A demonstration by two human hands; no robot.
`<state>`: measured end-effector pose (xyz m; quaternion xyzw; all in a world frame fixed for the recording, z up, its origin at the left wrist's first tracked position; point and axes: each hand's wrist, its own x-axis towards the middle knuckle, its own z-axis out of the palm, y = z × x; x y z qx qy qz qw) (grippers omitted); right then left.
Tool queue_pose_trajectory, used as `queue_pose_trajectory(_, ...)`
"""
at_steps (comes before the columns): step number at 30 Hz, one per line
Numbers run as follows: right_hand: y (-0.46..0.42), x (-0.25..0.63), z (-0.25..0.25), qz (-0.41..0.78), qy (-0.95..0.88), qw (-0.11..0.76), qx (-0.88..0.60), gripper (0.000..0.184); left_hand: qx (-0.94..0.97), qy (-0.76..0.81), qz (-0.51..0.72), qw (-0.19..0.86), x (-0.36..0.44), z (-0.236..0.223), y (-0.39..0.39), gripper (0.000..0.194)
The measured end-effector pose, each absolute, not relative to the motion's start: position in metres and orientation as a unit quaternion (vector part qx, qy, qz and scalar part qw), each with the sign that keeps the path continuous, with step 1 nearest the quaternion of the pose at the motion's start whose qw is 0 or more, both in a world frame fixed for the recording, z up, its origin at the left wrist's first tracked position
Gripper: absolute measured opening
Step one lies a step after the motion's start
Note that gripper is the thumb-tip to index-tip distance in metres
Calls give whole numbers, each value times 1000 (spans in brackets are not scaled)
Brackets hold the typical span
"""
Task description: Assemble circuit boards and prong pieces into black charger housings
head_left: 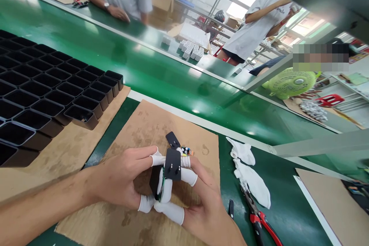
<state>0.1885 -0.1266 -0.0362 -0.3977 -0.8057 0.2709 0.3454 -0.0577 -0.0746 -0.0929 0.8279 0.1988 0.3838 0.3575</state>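
Note:
Both of my hands meet over the cardboard, white finger cots on several fingertips. My left hand (123, 178) is closed on a small black plastic case (155, 180), held tilted on edge. My right hand (203, 196) pinches a circuit board (163, 186) with its white-cotted fingers, beside the case. A black plug plate (173, 163) with two metal pins faces up between the hands and hides part of the board. Just beyond my fingers lies another black plug plate (173, 139), next to a board with small coloured components (186, 151).
Rows of open black cases (86, 105) stand at left. Right of the cardboard mat (138, 123) lie white gloves (250, 177) and red-handled pliers (256, 215). A green conveyor belt (161, 69) runs across, with a green fan (294, 81) and people beyond. A metal post (311, 144) slants at right.

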Motion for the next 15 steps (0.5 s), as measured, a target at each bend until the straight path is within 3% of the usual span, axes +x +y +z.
queue_pose_trajectory(6, -126, 193, -38, 257, -809, 338, -407, 75, 811, 204, 375, 400, -55, -86, -74, 47)
queue_pose_trajectory(15, -128, 183, -36, 282, -792, 321, -437, 52, 825, 218, 386, 350, -55, -88, -72, 34)
